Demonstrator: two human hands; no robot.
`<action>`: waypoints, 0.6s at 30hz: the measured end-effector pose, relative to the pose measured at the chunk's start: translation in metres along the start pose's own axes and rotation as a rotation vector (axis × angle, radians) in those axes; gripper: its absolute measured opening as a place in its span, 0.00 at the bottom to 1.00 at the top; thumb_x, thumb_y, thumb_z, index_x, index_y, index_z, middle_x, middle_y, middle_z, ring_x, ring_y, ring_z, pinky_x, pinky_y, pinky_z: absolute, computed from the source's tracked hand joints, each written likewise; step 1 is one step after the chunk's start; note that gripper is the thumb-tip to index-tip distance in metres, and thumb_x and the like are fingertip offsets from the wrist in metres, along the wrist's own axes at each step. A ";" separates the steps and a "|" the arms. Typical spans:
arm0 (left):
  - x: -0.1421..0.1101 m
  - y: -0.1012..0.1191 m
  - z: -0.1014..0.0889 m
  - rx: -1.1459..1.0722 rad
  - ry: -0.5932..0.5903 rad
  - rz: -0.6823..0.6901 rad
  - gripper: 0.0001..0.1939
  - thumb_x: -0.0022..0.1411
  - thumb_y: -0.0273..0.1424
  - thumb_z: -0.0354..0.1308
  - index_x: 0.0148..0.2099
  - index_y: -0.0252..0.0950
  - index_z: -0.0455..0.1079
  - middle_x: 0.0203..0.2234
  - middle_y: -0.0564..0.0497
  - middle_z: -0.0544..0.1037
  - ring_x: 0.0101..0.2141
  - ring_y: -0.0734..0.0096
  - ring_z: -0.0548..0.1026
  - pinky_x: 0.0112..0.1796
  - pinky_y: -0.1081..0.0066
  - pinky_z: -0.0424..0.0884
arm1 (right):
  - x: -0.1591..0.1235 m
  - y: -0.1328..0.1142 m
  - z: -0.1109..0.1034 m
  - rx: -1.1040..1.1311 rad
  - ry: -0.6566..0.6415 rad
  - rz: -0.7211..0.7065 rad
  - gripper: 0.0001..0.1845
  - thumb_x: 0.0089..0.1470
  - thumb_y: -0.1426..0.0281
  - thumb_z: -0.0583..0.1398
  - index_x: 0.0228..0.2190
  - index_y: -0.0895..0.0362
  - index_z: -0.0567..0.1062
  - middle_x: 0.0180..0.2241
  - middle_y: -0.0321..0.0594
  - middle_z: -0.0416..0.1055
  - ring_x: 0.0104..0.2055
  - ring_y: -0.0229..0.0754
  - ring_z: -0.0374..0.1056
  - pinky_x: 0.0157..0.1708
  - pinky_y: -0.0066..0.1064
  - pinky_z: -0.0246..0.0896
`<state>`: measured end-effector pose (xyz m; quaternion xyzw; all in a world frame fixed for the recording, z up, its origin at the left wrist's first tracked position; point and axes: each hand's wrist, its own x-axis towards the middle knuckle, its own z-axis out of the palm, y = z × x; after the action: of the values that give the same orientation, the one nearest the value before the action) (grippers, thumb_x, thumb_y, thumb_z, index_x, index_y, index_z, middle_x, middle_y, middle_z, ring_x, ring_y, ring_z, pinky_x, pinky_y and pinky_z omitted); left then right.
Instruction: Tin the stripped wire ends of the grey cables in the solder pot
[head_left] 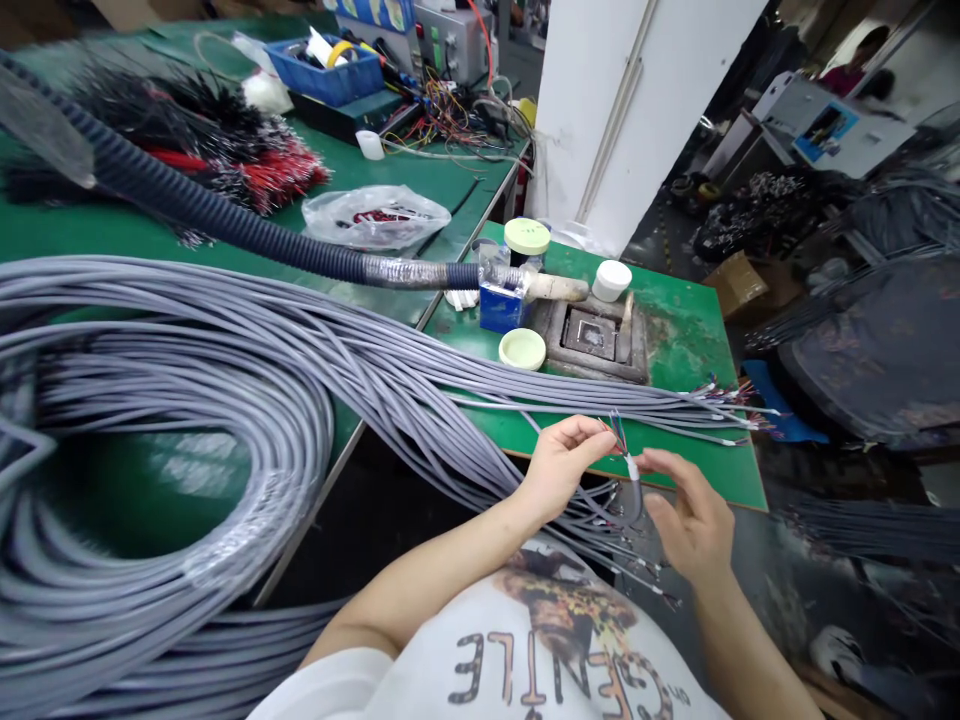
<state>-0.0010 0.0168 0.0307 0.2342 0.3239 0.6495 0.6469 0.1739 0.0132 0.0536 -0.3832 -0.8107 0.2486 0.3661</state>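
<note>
Grey sheathed cable point(637, 497) with stripped coloured wires point(618, 432) was pinched in the left hand point(561, 466); the right hand point(694, 522) hung open just beside it, grasping nothing.

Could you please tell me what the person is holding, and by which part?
The left hand pinches a grey cable's stripped end, by its coloured inner wires.

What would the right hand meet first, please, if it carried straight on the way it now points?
Probably the grey cable held in the left hand, near its white band, though depth is hard to judge from this view. The right hand looks close to it.
</note>
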 end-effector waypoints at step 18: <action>0.008 -0.010 0.002 0.156 0.000 0.142 0.11 0.52 0.36 0.67 0.29 0.33 0.73 0.25 0.53 0.77 0.28 0.75 0.71 0.35 0.72 0.67 | 0.051 -0.014 0.009 0.068 0.038 0.272 0.08 0.58 0.65 0.58 0.29 0.55 0.70 0.22 0.31 0.64 0.24 0.33 0.60 0.27 0.25 0.57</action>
<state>0.0072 0.0243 0.0240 0.3064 0.3559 0.6664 0.5791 0.1381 0.0446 0.0784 -0.4814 -0.7354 0.3161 0.3571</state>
